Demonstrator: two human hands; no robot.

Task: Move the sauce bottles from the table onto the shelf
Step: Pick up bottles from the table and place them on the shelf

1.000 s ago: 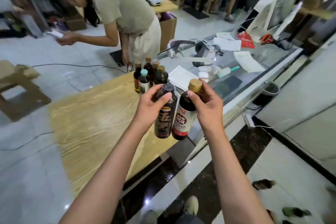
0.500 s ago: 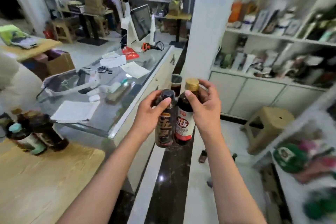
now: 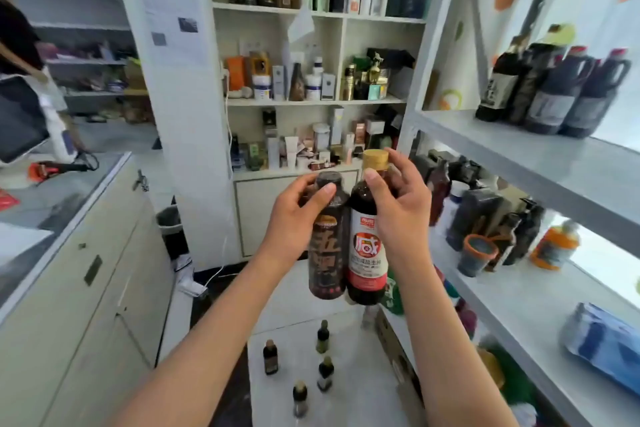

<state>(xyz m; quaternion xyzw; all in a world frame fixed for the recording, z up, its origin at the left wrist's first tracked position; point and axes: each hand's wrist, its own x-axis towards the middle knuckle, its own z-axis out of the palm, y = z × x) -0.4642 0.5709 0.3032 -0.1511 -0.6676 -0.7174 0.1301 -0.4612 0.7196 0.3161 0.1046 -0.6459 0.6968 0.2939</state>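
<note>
My left hand [image 3: 294,218] grips a dark sauce bottle with a dark cap and brown label [image 3: 325,253] by its neck. Beside it, touching, hangs a dark sauce bottle with a gold cap and red-and-white label [image 3: 367,253], held at the neck by my right hand [image 3: 401,211]. Both bottles are upright in mid-air, in front of me. The white metal shelf [image 3: 512,149] stands to the right, its upper board carrying several large dark bottles [image 3: 554,90]. The table is out of view.
The shelf's lower board [image 3: 519,308] holds dark bottles, an orange-rimmed cup [image 3: 476,253], an orange bottle [image 3: 554,246] and a blue pack [image 3: 602,340]. Several small bottles [image 3: 322,367] stand on the floor below. A counter [image 3: 86,253] runs along the left. A white wall cabinet [image 3: 311,100] is ahead.
My view has swung right, away from the table and counter, and now faces the shelves. Both hands keep the same grip on the two bottles.
</note>
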